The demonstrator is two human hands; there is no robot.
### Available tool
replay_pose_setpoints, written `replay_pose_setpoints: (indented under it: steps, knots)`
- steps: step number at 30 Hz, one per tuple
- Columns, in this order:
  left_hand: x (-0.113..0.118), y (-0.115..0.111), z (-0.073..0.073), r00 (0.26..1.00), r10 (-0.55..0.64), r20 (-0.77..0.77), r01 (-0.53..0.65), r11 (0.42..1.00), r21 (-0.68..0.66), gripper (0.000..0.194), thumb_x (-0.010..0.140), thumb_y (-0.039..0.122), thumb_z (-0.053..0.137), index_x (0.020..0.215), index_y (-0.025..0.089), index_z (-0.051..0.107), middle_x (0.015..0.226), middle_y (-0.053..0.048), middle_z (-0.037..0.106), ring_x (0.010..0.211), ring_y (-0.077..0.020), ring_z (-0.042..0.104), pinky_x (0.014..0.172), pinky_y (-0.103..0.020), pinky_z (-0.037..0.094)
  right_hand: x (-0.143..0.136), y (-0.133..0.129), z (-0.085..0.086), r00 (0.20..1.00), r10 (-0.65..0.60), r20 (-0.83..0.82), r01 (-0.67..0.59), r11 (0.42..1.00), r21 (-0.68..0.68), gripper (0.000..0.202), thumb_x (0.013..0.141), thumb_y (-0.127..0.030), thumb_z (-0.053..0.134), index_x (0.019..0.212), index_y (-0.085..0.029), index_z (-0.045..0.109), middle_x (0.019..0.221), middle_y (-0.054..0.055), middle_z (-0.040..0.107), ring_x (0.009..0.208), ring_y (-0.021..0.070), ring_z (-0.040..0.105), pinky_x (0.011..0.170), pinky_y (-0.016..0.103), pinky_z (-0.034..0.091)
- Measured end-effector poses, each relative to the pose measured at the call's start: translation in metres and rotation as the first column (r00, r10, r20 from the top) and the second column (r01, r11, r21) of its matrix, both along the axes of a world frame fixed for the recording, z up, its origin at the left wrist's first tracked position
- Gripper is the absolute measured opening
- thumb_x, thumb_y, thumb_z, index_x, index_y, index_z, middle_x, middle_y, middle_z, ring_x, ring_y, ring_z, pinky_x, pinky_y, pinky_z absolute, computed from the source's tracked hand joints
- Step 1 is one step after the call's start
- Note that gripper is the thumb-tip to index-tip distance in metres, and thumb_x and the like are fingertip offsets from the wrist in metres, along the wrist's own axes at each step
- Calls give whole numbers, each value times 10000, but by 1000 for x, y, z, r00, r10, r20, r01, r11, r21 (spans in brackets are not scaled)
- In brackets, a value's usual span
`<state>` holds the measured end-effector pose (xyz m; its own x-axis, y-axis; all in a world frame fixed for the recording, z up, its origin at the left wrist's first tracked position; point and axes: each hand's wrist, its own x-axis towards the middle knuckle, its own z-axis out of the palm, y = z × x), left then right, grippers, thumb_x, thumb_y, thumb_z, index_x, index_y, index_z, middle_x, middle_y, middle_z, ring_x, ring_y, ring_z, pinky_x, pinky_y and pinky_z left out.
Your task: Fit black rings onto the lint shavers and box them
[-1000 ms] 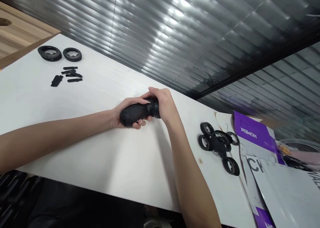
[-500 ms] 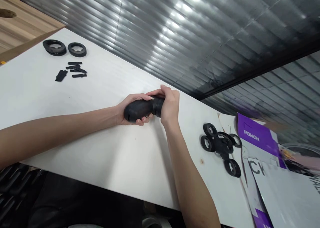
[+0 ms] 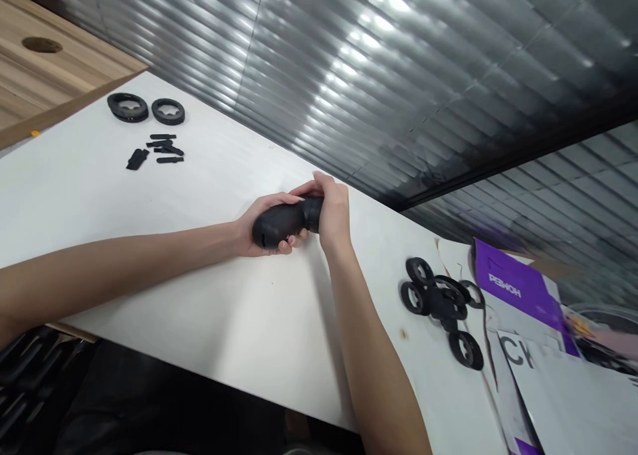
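Note:
A black rounded device point(image 3: 279, 225) is held just above the white table, near the middle of the view. My left hand point(image 3: 254, 224) wraps round its thick body, thumb on top and fingertips showing below. Around the narrower right end, my right hand point(image 3: 335, 214) is closed, with its palm over the end face, which is hidden. Several black rings point(image 3: 168, 111) and small flat black strips point(image 3: 170, 159) lie at the table's far left. More black rings point(image 3: 466, 350) sit in a pile to the right of my right forearm.
A corrugated metal wall point(image 3: 299, 63) rises behind the white table point(image 3: 259, 335). Purple and white packaging point(image 3: 518, 282) covers the right end. At the upper left is a wooden board point(image 3: 74, 70) with an oval hole. Dark parts point(image 3: 34, 368) lie below the table's front edge.
The camera view has shifted slightly, so the table items appear a little lower. Both hands keep their hold on the black device, which looks slightly more tilted.

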<state>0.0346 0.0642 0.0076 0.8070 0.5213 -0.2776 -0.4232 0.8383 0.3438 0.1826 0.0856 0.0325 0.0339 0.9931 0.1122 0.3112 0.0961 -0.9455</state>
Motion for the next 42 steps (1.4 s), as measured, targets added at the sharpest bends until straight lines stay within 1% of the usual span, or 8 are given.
replay_pose_setpoints:
  steps: [5,8,10,12,22,26,32,42]
  knots:
    - [-2,5,-6,979,203,-12,-198,966,165,300,927,380,615,1077,121,638,787,-90,632,518,-172,605,401,-247,516,0,15,-14,983,7,-182,-1,999,37,597,1041,-672,462,831,-196,756,862,77,779,796,191,725,768,322,566]
    - [-13,18,-9,917,388,-95,-312,843,437,457,833,399,762,1189,157,607,825,-67,670,514,-208,639,401,-306,542,-6,18,-29,964,-31,-264,42,998,36,600,1003,-794,498,958,-227,690,830,45,734,725,175,697,604,282,521]
    - [-22,28,-9,868,476,-141,-300,729,615,553,793,389,824,1246,206,564,822,-41,689,495,-230,648,379,-325,535,-11,18,-38,949,9,-315,-12,1000,-8,675,934,-905,511,940,-240,626,695,9,664,577,161,638,496,272,456]
    - [-29,32,-7,842,505,-188,-247,671,699,577,800,398,834,1263,243,528,786,-9,682,474,-234,643,361,-316,516,-15,17,-43,939,62,-338,-71,997,-15,727,872,-974,521,885,-248,570,582,-24,595,458,141,555,441,271,398]
    - [-35,30,0,820,497,-283,-152,665,731,626,780,432,851,1285,278,517,821,10,680,463,-244,657,368,-334,518,-14,16,-47,894,138,-427,-111,990,87,574,863,-805,725,868,-261,541,605,-89,482,504,105,444,496,255,320]
    - [-38,36,-3,820,495,-287,-140,660,739,671,780,430,843,1344,295,507,826,6,683,438,-245,637,358,-342,505,-15,18,-54,902,140,-409,-99,988,120,521,898,-765,693,979,-265,570,706,-77,508,641,125,477,614,264,359]
    - [-37,35,1,832,482,-274,-161,682,713,550,776,450,812,1206,260,528,793,0,654,441,-228,617,352,-322,487,-15,15,-53,920,156,-359,-113,984,137,514,902,-743,689,1119,-289,582,802,-57,522,757,160,509,733,298,392]
    - [-35,32,1,842,479,-250,-193,698,690,597,747,451,856,1184,247,504,832,-3,670,498,-227,655,407,-347,552,-14,17,-47,879,146,-454,-103,988,119,523,888,-749,686,1130,-298,581,682,-76,506,599,149,485,604,293,382]
